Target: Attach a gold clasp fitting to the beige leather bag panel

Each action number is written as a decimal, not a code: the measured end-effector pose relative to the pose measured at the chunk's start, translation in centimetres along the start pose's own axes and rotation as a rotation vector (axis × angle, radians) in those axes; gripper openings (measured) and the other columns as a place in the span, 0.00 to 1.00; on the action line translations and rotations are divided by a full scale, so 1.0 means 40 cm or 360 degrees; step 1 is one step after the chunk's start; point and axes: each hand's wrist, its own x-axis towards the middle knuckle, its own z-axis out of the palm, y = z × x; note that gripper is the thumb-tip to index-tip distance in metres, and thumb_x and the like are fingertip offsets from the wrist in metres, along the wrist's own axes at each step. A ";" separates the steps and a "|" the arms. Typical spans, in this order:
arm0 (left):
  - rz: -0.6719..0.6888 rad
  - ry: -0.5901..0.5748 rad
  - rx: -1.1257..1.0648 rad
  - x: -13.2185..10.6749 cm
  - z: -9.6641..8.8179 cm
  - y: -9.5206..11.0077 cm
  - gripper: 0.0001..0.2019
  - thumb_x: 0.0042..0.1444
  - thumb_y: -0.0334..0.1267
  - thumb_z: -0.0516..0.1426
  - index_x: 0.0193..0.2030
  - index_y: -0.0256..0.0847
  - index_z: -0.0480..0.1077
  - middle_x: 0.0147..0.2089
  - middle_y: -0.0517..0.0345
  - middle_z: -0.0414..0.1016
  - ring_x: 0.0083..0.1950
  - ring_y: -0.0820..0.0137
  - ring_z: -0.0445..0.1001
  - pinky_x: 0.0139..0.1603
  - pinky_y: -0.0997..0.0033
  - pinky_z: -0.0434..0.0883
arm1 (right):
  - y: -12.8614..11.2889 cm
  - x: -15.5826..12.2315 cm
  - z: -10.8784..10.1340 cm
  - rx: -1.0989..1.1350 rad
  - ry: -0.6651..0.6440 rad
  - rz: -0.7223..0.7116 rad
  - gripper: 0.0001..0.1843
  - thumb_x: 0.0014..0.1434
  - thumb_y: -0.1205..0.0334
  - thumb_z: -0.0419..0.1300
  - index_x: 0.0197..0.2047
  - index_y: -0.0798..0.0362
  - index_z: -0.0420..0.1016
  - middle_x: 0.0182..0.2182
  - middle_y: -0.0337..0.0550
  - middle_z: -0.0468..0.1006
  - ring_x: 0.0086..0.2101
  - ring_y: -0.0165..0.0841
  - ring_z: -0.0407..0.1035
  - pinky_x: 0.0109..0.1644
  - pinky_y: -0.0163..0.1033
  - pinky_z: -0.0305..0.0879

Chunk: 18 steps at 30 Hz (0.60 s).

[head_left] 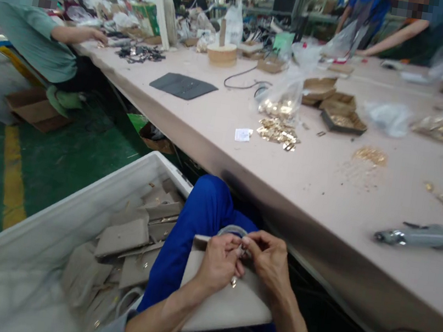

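Note:
A pale beige bag piece (226,302) with a curved grey handle (232,230) rests on my lap, over blue trousers (196,223). My left hand (218,262) grips its upper edge and pinches a small metal fitting (240,253). My right hand (268,259) meets it from the right, fingertips closed on the same fitting. Both hands sit below the front edge of the long pink table (324,203).
A white bin (55,219) of several beige bag pieces stands at my left. On the table lie gold fittings (278,133), a plastic bag (282,94), small trays (342,120), a grey power tool (427,237) and a dark mat (183,85). Other people work at the far sides.

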 end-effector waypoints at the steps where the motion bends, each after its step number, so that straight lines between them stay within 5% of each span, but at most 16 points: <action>1: 0.0011 0.0000 0.0034 0.000 -0.002 -0.001 0.11 0.59 0.40 0.57 0.40 0.33 0.74 0.21 0.52 0.76 0.18 0.69 0.74 0.19 0.78 0.69 | -0.003 0.000 0.002 -0.0004 -0.0005 0.0012 0.19 0.57 0.44 0.70 0.31 0.54 0.83 0.28 0.46 0.82 0.29 0.37 0.73 0.34 0.38 0.68; 5: 0.0022 0.0038 0.0061 0.018 -0.009 -0.025 0.10 0.61 0.41 0.56 0.37 0.35 0.73 0.19 0.53 0.74 0.15 0.70 0.70 0.16 0.79 0.65 | -0.025 0.021 0.001 -0.0092 -0.0074 0.0024 0.24 0.62 0.41 0.65 0.29 0.54 0.82 0.26 0.44 0.79 0.28 0.36 0.71 0.32 0.37 0.64; 10: 0.0049 -0.0012 -0.0020 0.031 -0.022 -0.060 0.10 0.61 0.43 0.59 0.38 0.37 0.73 0.22 0.56 0.75 0.15 0.70 0.71 0.14 0.79 0.60 | -0.130 0.090 -0.036 -0.0387 0.0148 -0.0293 0.25 0.65 0.38 0.62 0.33 0.52 0.81 0.27 0.44 0.79 0.29 0.37 0.71 0.33 0.39 0.64; 18: 0.0118 -0.0016 0.0019 0.040 -0.052 -0.075 0.07 0.57 0.37 0.59 0.36 0.37 0.75 0.30 0.51 0.80 0.20 0.70 0.73 0.20 0.76 0.62 | -0.290 0.456 -0.172 -0.1038 0.0752 -0.0625 0.15 0.61 0.51 0.63 0.44 0.52 0.83 0.38 0.47 0.84 0.37 0.40 0.76 0.48 0.42 0.69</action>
